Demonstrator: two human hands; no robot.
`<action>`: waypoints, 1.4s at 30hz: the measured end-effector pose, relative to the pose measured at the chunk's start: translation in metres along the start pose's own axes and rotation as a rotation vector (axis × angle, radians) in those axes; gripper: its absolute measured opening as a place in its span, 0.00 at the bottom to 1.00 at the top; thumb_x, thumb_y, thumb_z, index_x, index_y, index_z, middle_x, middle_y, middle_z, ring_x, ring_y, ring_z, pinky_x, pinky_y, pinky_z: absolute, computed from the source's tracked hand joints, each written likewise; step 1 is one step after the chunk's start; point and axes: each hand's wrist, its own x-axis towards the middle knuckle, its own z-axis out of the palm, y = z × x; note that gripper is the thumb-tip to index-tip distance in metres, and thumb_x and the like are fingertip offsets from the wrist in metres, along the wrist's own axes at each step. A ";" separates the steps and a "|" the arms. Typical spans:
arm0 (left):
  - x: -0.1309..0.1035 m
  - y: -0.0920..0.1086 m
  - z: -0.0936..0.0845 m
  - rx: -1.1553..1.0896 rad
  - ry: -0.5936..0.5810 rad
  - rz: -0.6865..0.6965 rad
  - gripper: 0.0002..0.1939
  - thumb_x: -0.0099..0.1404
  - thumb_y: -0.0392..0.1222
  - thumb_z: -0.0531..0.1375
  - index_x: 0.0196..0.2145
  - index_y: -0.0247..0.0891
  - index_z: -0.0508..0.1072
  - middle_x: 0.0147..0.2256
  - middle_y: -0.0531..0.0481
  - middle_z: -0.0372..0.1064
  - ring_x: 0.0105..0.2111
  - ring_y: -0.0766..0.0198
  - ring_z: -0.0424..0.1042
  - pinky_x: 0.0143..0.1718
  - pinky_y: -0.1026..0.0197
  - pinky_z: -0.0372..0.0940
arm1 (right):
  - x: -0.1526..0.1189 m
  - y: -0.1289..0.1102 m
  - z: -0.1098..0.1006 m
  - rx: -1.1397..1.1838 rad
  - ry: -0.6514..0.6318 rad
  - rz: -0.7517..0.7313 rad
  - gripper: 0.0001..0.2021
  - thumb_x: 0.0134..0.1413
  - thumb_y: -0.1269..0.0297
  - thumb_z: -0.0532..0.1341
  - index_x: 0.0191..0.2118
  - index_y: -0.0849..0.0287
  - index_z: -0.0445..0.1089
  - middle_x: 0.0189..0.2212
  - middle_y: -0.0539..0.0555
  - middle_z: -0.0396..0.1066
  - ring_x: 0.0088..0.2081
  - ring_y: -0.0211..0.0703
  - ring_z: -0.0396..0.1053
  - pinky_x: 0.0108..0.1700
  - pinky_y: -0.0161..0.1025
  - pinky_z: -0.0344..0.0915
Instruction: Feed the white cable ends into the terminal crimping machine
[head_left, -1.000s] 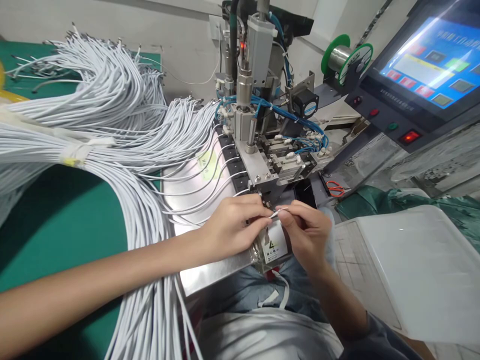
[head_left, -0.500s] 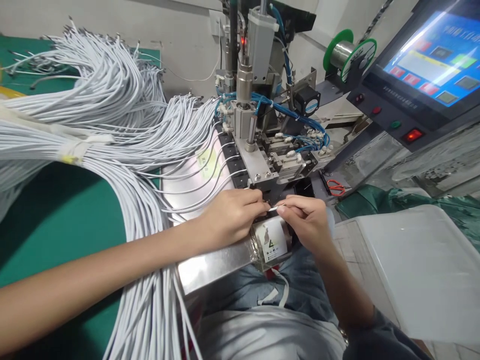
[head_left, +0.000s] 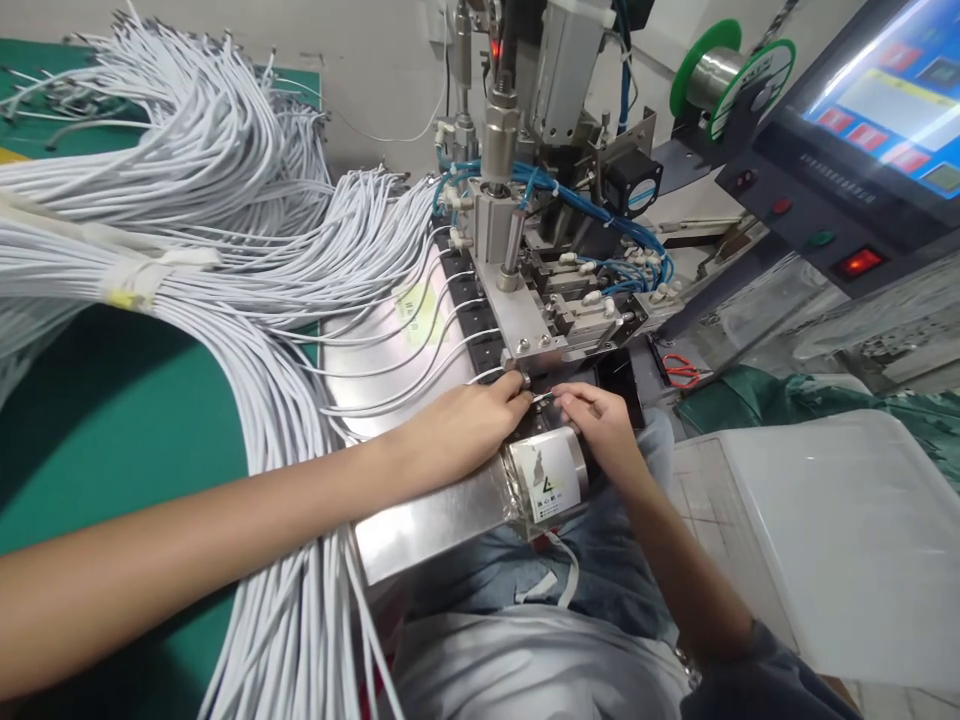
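My left hand is closed at the front end of the black fixture strip, its fingertips around a white cable. Just right of it, my right hand pinches the end of the same cable, where small coloured wires seem to show. Several white cables lie across the metal plate with their ends in the strip. The machine's metal press head stands right behind my hands. Below them is a metal housing with a white warning label.
A large bundle of white cables hangs over the green table on the left. A solder wire spool and a control screen are at the upper right. Red-handled scissors and a white plastic lid lie to the right.
My right hand has shifted slightly up and left, and the cable end shows more between my hands. My left fingers sit closer to the fixture. The view has tilted a little.
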 end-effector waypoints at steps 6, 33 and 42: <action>0.000 0.000 -0.003 -0.019 -0.033 0.010 0.16 0.62 0.28 0.49 0.47 0.30 0.65 0.38 0.43 0.64 0.25 0.65 0.69 0.28 0.62 0.66 | 0.008 -0.001 0.002 0.058 -0.088 0.057 0.08 0.42 0.61 0.61 0.24 0.62 0.69 0.18 0.47 0.64 0.20 0.32 0.59 0.24 0.32 0.58; 0.004 0.000 -0.007 0.211 -0.017 0.286 0.09 0.62 0.28 0.51 0.37 0.30 0.70 0.35 0.44 0.63 0.26 0.64 0.67 0.26 0.60 0.62 | 0.017 -0.001 0.005 0.064 -0.292 0.174 0.13 0.44 0.55 0.59 0.23 0.59 0.60 0.16 0.44 0.57 0.18 0.31 0.54 0.20 0.30 0.51; -0.005 0.002 -0.027 0.012 -0.148 0.003 0.06 0.56 0.29 0.56 0.25 0.33 0.71 0.25 0.48 0.65 0.20 0.65 0.66 0.23 0.62 0.59 | 0.013 0.002 0.005 -0.029 -0.337 0.032 0.14 0.53 0.57 0.53 0.22 0.56 0.53 0.16 0.42 0.48 0.19 0.32 0.46 0.22 0.32 0.46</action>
